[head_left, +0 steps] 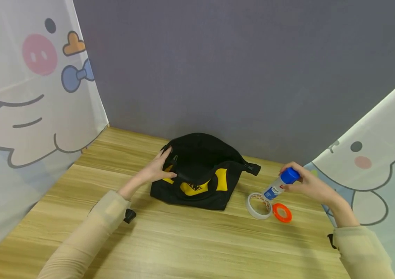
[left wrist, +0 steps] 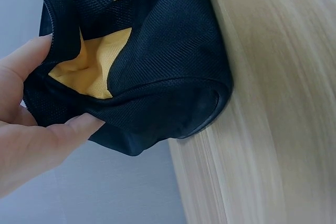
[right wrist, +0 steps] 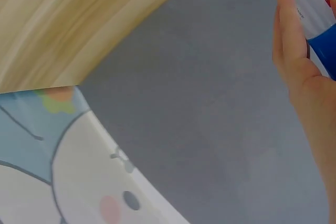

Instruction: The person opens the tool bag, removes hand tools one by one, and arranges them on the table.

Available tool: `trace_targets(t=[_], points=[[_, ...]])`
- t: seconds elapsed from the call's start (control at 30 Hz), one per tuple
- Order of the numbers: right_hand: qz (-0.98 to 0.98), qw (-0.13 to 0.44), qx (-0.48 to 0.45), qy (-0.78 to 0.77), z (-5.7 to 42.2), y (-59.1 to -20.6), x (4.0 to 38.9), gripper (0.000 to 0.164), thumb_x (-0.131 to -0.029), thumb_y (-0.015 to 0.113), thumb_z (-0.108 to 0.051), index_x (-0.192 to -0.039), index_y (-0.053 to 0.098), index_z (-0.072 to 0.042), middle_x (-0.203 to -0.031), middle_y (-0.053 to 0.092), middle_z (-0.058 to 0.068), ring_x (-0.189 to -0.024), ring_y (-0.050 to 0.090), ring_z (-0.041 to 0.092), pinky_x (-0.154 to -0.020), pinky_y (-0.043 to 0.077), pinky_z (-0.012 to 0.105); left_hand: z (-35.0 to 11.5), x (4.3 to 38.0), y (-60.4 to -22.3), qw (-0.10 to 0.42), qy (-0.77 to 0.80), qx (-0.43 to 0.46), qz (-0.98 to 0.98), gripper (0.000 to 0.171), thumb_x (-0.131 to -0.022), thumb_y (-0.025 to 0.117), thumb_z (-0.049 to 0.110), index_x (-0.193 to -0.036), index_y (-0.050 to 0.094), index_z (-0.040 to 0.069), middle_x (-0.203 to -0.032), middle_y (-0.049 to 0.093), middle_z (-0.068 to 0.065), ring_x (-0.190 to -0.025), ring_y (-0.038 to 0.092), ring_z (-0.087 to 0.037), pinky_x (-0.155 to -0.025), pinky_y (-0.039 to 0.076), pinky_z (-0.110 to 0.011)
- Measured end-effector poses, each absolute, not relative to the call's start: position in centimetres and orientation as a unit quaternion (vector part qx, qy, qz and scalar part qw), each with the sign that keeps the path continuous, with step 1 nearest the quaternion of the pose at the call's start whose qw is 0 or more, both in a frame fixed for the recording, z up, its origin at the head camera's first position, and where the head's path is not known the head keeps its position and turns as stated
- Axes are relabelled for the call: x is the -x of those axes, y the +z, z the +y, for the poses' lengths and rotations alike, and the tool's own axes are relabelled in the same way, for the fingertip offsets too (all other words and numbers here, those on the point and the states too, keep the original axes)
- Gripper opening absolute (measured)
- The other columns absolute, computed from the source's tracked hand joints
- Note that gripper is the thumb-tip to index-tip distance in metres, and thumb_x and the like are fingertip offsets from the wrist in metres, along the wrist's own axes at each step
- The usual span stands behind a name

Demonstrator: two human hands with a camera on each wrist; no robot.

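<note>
A black and yellow zip bag (head_left: 200,199) lies on the table with its mouth spread wide. At its left end my left hand (head_left: 153,168) grips the rim; in the left wrist view, finger and thumb hold the black fabric (left wrist: 163,51). My right hand (head_left: 307,185) holds a blue-capped bottle (head_left: 276,188) with a blue and white label, tilted above the table. In the right wrist view the bottle (right wrist: 302,3) is partly cut off by the frame. Below it lie a roll of white tape (head_left: 250,207) and a smaller orange tape ring (head_left: 287,219).
The wooden table (head_left: 183,240) meets a grey wall (head_left: 235,77) behind the bag. Printed cartoon curtains (head_left: 19,116) hang at the left and right sides. A small black object (head_left: 129,215) shows beside the left sleeve.
</note>
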State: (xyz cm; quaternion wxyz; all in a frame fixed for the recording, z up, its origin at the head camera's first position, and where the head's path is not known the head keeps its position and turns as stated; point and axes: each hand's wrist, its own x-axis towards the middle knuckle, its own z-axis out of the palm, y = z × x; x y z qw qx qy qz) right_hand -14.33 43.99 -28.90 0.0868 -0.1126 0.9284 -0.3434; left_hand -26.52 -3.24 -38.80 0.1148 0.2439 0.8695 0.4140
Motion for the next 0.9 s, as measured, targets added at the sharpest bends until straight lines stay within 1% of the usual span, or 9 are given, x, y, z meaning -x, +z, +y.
trace_targets(t=[0.1,0.23,0.33,0.5,0.6,0.67,0.8,0.9], points=[[0.926,0.088,0.110,-0.351,44.7,-29.4,14.5,0.041,-0.090,0.061,-0.015,-0.125,0.039,-0.010,-0.126,0.043,0.023,-0.104,0.051,0.040,-0.075,0.052,0.041,-3.3,26.6,-38.7,0.113,0.412,-0.244,0.871,0.101,-0.083,0.070,0.029,-0.152,-0.002,0.014,-0.160,-0.003,-0.010,-0.146,0.004,-0.037,-0.111,0.022,-0.060],[0.925,0.093,0.093,-0.357,45.7,-30.0,14.8,0.039,-0.091,0.060,-0.015,-0.125,0.040,-0.012,-0.125,0.043,0.023,-0.104,0.052,0.038,-0.075,0.052,0.039,-3.3,26.5,-38.6,0.115,0.409,-0.242,0.872,0.101,-0.084,0.070,0.030,-0.152,-0.002,0.014,-0.160,-0.004,-0.010,-0.146,0.002,-0.037,-0.111,0.021,-0.061],[0.923,0.097,0.085,-0.362,46.3,-30.5,15.2,0.040,-0.091,0.059,-0.015,-0.126,0.040,-0.011,-0.127,0.042,0.023,-0.106,0.050,0.039,-0.076,0.053,0.039,-3.3,26.5,-38.6,0.119,0.407,-0.238,0.874,0.101,-0.084,0.070,0.031,-0.152,-0.003,0.015,-0.160,-0.005,-0.010,-0.146,0.001,-0.037,-0.111,0.021,-0.061],[0.921,0.101,0.080,-0.367,47.1,-31.2,15.8,0.041,-0.090,0.060,-0.014,-0.126,0.040,-0.009,-0.127,0.042,0.025,-0.104,0.052,0.037,-0.076,0.053,0.036,-3.3,26.5,-38.5,0.115,0.406,-0.242,0.874,0.101,-0.084,0.070,0.031,-0.152,-0.003,0.014,-0.160,-0.004,-0.011,-0.146,0.002,-0.038,-0.111,0.021,-0.062],[0.922,0.092,0.088,-0.366,47.4,-31.6,16.1,0.040,-0.090,0.060,-0.012,-0.124,0.041,-0.007,-0.126,0.043,0.025,-0.101,0.054,0.034,-0.074,0.054,0.033,-3.2,26.7,-38.6,0.112,0.404,-0.241,0.876,0.101,-0.084,0.070,0.031,-0.152,-0.003,0.015,-0.160,-0.004,-0.010,-0.146,0.003,-0.037,-0.111,0.021,-0.060],[0.922,0.082,0.095,-0.366,47.6,-31.8,16.3,0.039,-0.090,0.061,-0.010,-0.123,0.042,-0.006,-0.124,0.044,0.026,-0.100,0.055,0.032,-0.073,0.055,0.033,-3.2,26.7,-38.7,0.113,0.404,-0.239,0.876,0.101,-0.084,0.070,0.031,-0.152,-0.003,0.015,-0.160,-0.005,-0.010,-0.146,0.004,-0.037,-0.112,0.021,-0.059],[0.924,0.071,0.095,-0.363,47.9,-32.5,16.8,0.039,-0.088,0.062,-0.008,-0.122,0.043,-0.005,-0.124,0.045,0.028,-0.102,0.053,0.038,-0.073,0.055,0.037,-3.1,26.7,-38.8,0.116,0.406,-0.236,0.875,0.101,-0.084,0.070,0.031,-0.152,-0.003,0.017,-0.160,-0.006,-0.009,-0.146,0.003,-0.036,-0.112,0.022,-0.060],[0.928,0.074,0.077,-0.356,48.1,-32.8,17.0,0.043,-0.086,0.064,-0.008,-0.123,0.041,-0.004,-0.127,0.041,0.031,-0.105,0.050,0.045,-0.074,0.054,0.040,-3.1,26.6,-38.8,0.115,0.406,-0.239,0.875,0.101,-0.083,0.070,0.032,-0.152,-0.003,0.017,-0.160,-0.005,-0.009,-0.146,0.003,-0.036,-0.111,0.021,-0.061]])
